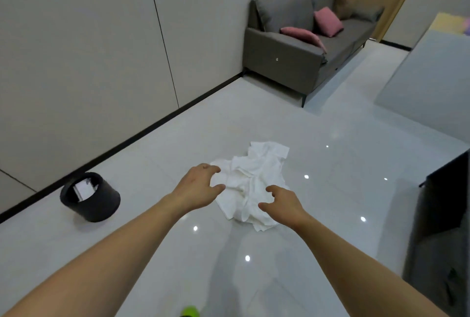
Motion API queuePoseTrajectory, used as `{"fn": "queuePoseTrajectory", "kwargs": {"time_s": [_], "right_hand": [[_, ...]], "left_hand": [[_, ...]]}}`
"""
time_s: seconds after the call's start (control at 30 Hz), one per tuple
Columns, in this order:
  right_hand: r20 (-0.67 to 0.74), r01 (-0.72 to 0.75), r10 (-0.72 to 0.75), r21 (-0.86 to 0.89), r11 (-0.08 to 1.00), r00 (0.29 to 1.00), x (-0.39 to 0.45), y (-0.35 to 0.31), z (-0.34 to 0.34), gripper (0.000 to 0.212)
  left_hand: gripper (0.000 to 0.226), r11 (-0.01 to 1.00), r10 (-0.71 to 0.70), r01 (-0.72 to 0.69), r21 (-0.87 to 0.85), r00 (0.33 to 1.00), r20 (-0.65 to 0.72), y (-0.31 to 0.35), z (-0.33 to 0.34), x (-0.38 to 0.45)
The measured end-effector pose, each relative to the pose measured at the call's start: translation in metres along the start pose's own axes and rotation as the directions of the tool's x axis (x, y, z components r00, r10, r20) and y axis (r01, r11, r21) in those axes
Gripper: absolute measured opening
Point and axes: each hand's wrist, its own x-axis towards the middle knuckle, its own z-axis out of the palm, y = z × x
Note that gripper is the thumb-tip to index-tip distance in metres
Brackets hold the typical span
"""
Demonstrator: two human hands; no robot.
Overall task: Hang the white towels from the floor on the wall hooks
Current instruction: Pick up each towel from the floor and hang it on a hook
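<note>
Two hands, left [195,187] and right [283,205], over one towel heap [254,179].

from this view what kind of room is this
Probably a living room in a home: a grey sofa with pink cushions by the wall, a glossy tiled floor, and a small black bin.

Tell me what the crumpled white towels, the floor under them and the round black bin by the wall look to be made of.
Crumpled white towels: soft woven cloth, matte, judging by the loose folds and creases. Floor: glossy pale tile or polished stone; it mirrors ceiling lights as bright spots. Round black bin: dull, faintly textured side, perhaps plastic or a leather-like wrap; I cannot tell which.
</note>
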Motion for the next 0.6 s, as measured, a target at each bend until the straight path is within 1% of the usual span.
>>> {"fn": "queuePoseTrajectory", "kwargs": {"time_s": [0.17,0.33,0.47,0.6], "right_hand": [[0.081,-0.129,0.126,0.04,0.991,0.989,0.085,0.01,0.019,0.065],[0.144,-0.259,0.246,0.076,0.963,0.958,0.175,0.012,0.043,0.062],[0.199,-0.374,0.351,0.092,0.923,0.915,0.245,0.013,0.066,0.057],[0.26,-0.463,0.42,0.133,0.876,0.87,0.305,0.024,0.097,0.057]], "left_hand": [[0.055,1.0,-0.023,0.023,-0.001,0.99,0.137,-0.032,0.026,0.089],[0.053,0.999,-0.04,0.043,-0.009,0.966,0.256,-0.074,0.053,0.188],[0.052,0.989,-0.119,0.143,-0.036,0.918,0.379,-0.11,0.081,0.251],[0.049,0.975,-0.182,0.222,-0.029,0.86,0.477,-0.143,0.122,0.295]]}}
